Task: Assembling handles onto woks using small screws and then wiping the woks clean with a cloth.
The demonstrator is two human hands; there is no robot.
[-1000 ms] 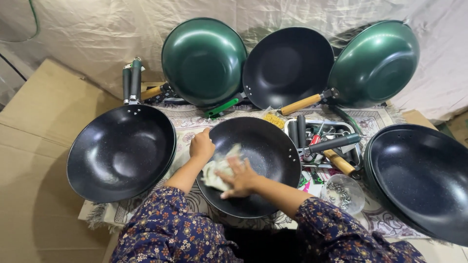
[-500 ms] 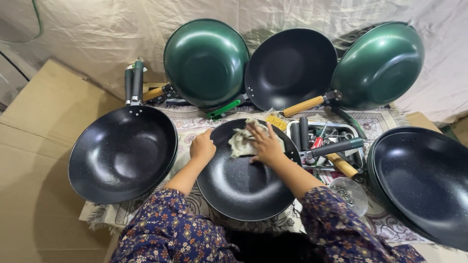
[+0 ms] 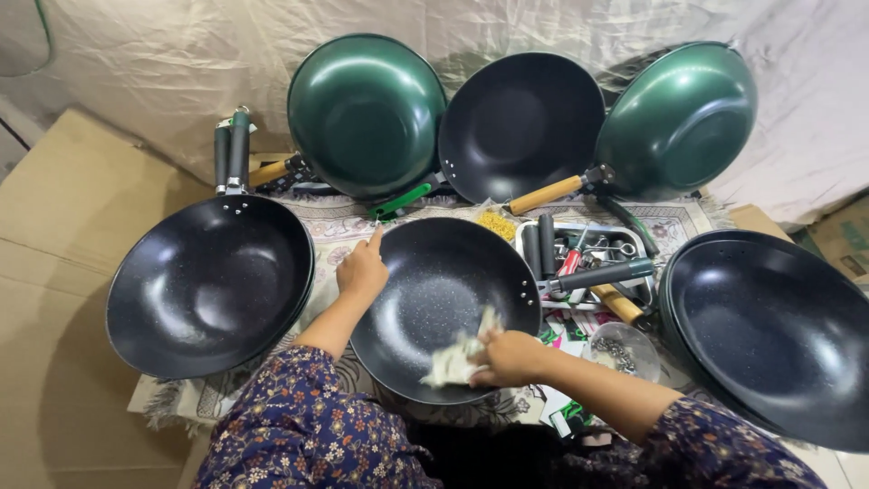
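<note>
Right hand grips a crumpled cloth inside the black pan; left hand holds its rim.

The single head camera is looking steeply down from just above the person's own arms, facing forward toward a draped cloth backdrop. It is sitting close, taking in the patterned mat and cardboard at the left edge.
</note>
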